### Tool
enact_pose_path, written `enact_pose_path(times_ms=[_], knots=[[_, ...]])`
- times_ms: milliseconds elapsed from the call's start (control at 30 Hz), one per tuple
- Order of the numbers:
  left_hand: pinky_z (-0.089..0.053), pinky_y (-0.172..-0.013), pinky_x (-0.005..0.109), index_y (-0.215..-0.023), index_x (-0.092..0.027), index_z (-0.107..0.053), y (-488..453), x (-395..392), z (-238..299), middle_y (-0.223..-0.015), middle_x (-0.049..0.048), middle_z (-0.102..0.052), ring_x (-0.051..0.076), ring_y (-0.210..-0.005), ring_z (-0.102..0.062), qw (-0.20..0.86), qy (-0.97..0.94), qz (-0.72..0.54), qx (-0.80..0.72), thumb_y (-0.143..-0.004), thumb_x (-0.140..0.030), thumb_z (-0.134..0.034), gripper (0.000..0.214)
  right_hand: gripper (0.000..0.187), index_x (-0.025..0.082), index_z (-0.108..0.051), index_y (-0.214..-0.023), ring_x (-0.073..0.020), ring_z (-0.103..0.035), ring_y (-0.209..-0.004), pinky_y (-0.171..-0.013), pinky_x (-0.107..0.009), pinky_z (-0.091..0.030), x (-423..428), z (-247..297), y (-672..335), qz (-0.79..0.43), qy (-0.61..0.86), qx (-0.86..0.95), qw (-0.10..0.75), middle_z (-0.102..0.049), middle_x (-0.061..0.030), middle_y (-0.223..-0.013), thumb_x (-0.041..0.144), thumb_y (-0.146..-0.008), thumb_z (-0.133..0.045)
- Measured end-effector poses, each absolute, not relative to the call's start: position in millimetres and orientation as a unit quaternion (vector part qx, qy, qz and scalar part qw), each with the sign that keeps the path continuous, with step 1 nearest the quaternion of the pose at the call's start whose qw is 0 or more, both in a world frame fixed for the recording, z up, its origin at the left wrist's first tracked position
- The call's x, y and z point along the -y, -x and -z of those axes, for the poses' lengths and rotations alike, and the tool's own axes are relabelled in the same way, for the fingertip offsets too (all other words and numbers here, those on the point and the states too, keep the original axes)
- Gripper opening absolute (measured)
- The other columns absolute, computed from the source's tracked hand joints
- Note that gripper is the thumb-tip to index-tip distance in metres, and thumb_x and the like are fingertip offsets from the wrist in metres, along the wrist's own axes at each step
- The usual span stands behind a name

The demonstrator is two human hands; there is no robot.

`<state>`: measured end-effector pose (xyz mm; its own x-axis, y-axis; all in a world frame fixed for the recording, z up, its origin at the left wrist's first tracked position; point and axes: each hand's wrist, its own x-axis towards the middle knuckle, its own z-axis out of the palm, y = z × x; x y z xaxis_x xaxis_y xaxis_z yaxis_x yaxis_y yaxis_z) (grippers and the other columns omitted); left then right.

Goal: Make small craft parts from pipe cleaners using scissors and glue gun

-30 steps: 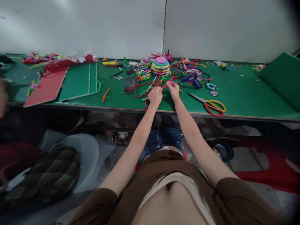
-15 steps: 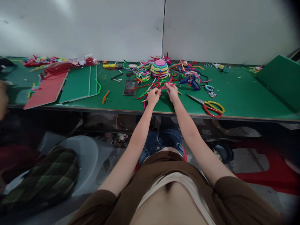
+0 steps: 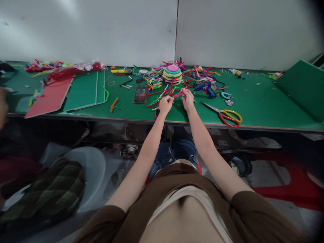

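Note:
Both hands are over the near middle of the green table. My left hand (image 3: 166, 104) is closed, pinching one end of a pink pipe cleaner (image 3: 178, 94). To its right, my right hand (image 3: 187, 100) pinches the same pipe cleaner between thumb and fingers. Just behind them sits a round dome of rainbow-striped coils (image 3: 172, 75), with red and other coloured pipe cleaners trailing from it toward my hands. Where these strands cross near my fingers, I cannot tell which joins which.
A blue glue gun (image 3: 208, 89) lies right of my hands, with scissors (image 3: 229, 117) in front and small cyan-handled pliers (image 3: 226, 96) beyond. A blurred dark box (image 3: 140, 94) is to the left. Red (image 3: 52, 96) and green boards (image 3: 86, 90) lie farther left; a person's hand (image 3: 3, 108) shows at the edge.
My right hand has shifted slightly right, drawing along the pink pipe cleaner away from my left hand. My left hand has stayed nearly in place.

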<state>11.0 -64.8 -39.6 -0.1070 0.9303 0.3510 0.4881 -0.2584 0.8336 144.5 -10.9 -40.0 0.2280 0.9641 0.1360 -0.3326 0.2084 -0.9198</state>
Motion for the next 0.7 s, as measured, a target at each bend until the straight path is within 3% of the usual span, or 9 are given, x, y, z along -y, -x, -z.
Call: enact_pose_path(times_ms=[267,533,700], knots=[[-0.045,-0.065,0.026,-0.068,-0.017,-0.061,-9.6,61.4,42.6,-0.065,0.0023,-0.066,0.014,-0.061,-0.06,0.258,-0.623,-0.487,-0.555,-0.081,-0.031,-0.051,0.021,0.023,0.021,-0.056,-0.076,-0.0044,-0.044,-0.052,-0.039,-0.017,-0.028,10.6,37.1,-152.1,-0.503,0.403,0.369,0.669,-0.06,0.004,-0.075,0.042,-0.07,-0.064],[-0.046,-0.054,0.022,-0.068,-0.016,-0.064,-4.4,62.1,40.9,-0.061,0.0021,-0.065,0.011,-0.052,-0.058,0.353,-0.635,-0.471,-0.5,-0.077,-0.025,-0.056,0.016,0.025,0.022,-0.058,-0.076,-0.0047,-0.043,-0.048,-0.038,-0.016,-0.032,14.5,34.1,-155.3,-0.531,0.392,0.372,0.653,-0.051,0.0053,-0.06,0.047,-0.074,-0.062],[-0.046,-0.053,0.022,-0.068,-0.015,-0.064,-2.9,58.3,41.4,-0.061,0.0023,-0.065,0.009,-0.05,-0.056,0.38,-0.609,-0.491,-0.493,-0.08,-0.023,-0.054,0.017,0.021,0.024,-0.062,-0.084,-0.0021,-0.046,-0.051,-0.04,-0.013,-0.031,21.4,31.7,-148.5,-0.602,0.335,0.417,0.592,-0.053,0.0079,-0.063,0.039,-0.071,-0.068]])
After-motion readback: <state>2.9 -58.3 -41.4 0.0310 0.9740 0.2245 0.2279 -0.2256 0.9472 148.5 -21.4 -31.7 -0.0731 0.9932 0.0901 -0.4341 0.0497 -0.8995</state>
